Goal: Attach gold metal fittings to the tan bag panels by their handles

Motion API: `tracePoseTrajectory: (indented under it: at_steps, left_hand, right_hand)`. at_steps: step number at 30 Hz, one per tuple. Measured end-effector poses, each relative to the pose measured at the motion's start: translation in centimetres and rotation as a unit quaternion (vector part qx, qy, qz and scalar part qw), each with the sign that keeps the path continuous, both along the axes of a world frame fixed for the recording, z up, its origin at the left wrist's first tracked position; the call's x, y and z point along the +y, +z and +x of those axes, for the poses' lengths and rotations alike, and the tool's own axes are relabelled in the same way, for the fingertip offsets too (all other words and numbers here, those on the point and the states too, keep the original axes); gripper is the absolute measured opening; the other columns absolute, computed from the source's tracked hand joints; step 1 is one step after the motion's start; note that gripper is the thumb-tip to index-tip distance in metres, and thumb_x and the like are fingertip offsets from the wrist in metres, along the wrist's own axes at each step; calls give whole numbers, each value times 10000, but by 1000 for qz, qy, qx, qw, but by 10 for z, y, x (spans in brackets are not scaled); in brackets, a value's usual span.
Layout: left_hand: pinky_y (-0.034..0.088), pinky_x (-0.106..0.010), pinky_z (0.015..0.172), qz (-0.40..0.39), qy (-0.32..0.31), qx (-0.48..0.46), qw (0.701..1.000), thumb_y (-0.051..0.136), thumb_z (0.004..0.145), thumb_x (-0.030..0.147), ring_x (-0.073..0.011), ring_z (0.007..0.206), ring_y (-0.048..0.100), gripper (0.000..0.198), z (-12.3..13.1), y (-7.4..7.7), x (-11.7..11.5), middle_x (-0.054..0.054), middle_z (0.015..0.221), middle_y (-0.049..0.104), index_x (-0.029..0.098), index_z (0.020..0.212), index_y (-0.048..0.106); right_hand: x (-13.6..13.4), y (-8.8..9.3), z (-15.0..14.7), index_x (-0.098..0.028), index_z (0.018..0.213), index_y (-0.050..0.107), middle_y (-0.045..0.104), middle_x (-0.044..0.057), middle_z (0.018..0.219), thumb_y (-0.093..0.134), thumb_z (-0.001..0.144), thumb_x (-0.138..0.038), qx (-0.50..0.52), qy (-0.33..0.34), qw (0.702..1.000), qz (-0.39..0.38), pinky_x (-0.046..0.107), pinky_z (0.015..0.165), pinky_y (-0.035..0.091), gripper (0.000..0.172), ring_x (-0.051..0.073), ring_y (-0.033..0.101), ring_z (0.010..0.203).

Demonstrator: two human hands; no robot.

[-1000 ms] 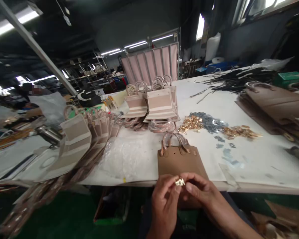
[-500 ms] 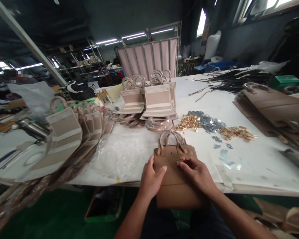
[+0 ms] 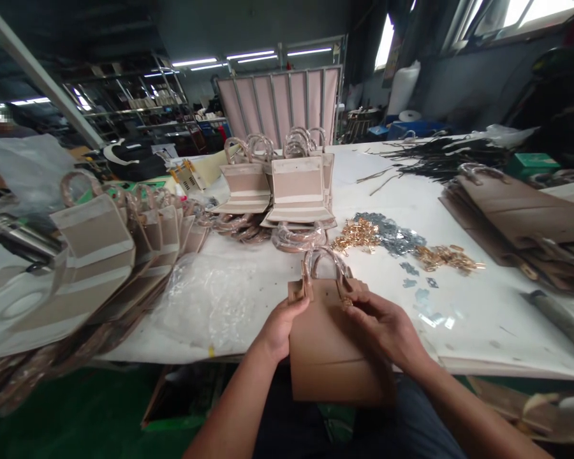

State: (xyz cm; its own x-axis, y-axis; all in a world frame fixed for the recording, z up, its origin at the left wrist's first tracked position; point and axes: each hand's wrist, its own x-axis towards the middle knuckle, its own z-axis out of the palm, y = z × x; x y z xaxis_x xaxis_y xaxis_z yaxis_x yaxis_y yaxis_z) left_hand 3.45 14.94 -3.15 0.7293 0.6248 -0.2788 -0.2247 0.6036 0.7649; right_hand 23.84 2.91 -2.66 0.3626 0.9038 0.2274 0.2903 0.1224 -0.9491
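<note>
A brown handbag panel (image 3: 320, 347) with plastic-wrapped handles (image 3: 328, 255) hangs over the table's front edge before me. My left hand (image 3: 278, 328) grips its left upper edge, thumb in front beside the handle tab, the other fingers hidden behind. My right hand (image 3: 390, 325) is closed at the panel's upper right, thumb and forefinger pinching a small gold metal fitting (image 3: 347, 302) just below the right handle tab. Whether the fitting touches the leather I cannot tell. A small dark hole (image 3: 327, 294) shows between the handle tabs.
Piles of gold fittings (image 3: 356, 234) and grey metal plates (image 3: 396, 233) lie beyond my right hand. Beige-lined bag panels (image 3: 299, 185) stand behind, with more (image 3: 95, 239) at left. Clear plastic (image 3: 203, 306) lies left; brown panels (image 3: 521, 204) are stacked right.
My left hand has moved up and closed on the panel's left edge. My right hand, still pinching the gold fitting, has moved slightly up towards the right handle tab. The view has shifted right.
</note>
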Motion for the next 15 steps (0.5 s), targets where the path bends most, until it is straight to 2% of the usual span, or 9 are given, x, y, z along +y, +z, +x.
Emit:
tracePoseTrajectory:
  at_steps: [3,6,10,15]
  left_hand:
    - [569,-465,983,-47,13,-28,998,796,871,352,-350,1058,729,489,4,-15,5,-175,1129,753,98,1274,685]
    - [560,-447,1004,-76,23,-57,995,763,899,297,-332,1024,743,435,6,-23,8,-170,1085,763,94,1276,686]
    - [570,-447,977,-84,26,-71,994,729,922,281,-324,941,760,426,5,-25,8,-177,1035,768,77,1292,679]
    - [594,-438,907,-82,22,-66,994,716,933,303,-330,915,762,439,4,-26,8,-194,1029,766,67,1302,674]
  right_hand:
    - [15,18,16,-227,1131,781,730,94,1117,670,1001,-439,-154,34,987,35,359,811,549,273,270,689,929]
    - [32,27,27,-220,1133,766,726,90,1079,599,1029,-357,-242,94,965,33,346,788,537,239,251,690,913]
    - [47,24,29,-229,1155,747,717,81,1114,564,1045,-304,-293,138,946,21,345,825,529,226,249,687,953]
    - [54,19,27,-241,1168,746,706,66,1081,557,1064,-288,-325,155,933,19,319,795,524,221,233,680,905]
